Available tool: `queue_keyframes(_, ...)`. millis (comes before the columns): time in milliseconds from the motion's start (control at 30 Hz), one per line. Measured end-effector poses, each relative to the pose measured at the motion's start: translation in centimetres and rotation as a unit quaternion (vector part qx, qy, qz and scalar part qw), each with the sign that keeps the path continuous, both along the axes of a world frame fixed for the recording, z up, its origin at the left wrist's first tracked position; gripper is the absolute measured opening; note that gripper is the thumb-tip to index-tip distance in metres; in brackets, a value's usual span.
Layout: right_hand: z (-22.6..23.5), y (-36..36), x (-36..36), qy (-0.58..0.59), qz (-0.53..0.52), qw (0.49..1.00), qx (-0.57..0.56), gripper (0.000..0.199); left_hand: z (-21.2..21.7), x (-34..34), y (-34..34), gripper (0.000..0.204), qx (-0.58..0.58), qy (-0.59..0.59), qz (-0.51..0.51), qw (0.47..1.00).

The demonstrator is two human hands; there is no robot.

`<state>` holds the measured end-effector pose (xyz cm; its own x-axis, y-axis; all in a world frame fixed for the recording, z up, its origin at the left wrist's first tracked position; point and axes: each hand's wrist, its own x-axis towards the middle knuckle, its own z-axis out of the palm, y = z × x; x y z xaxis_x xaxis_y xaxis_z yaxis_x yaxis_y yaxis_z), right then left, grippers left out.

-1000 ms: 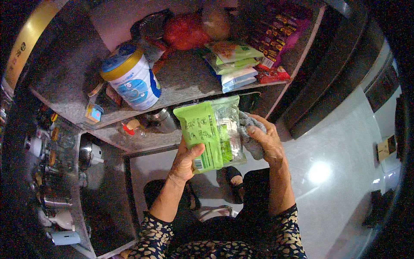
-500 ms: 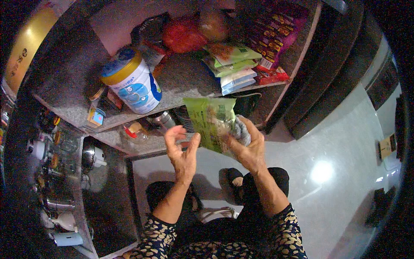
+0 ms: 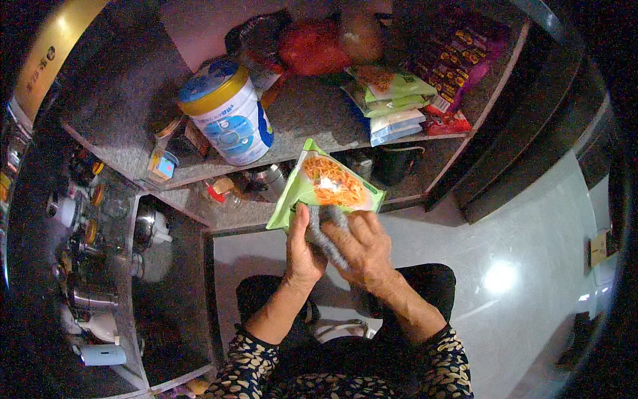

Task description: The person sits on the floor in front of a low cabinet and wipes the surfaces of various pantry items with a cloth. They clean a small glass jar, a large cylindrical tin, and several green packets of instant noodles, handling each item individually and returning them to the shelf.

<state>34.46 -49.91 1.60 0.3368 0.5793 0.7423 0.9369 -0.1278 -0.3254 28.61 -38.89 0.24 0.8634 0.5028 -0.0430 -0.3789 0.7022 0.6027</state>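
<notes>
A green and white packet of noodles, with cooked noodles pictured on its face, is held tilted in front of the shelf. My left hand grips its near edge, thumb on top and the other fingers hidden underneath. My right hand is closed round a grey striped cloth, which lies against the packet's near side. The cloth and the right fingers are slightly blurred.
On the upper shelf stand a white tin with a gold rim and stacked green packets. Behind lie a red bag and purple packs. A steel flask and a dark container stand below.
The packet has turned so its noodle picture faces up. My left hand has gone from spread fingers to gripping it. My right hand has moved nearer me with the cloth.
</notes>
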Motion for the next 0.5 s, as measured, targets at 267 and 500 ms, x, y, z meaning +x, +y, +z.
queue_keyframes(267, 0.9, -1.1, 4.0, 0.126, -0.153, 0.976, 0.087, 0.044, -0.5, -0.4, -0.6, 0.045, 0.031, 0.024, -0.056, 0.998)
queue_keyframes(500, 2.6, -1.0, 3.1, 0.063, -0.037, 0.997, 0.002, 0.043, -2.1, -0.8, 0.1, 0.057, 0.06, 0.012, -0.145, 0.988)
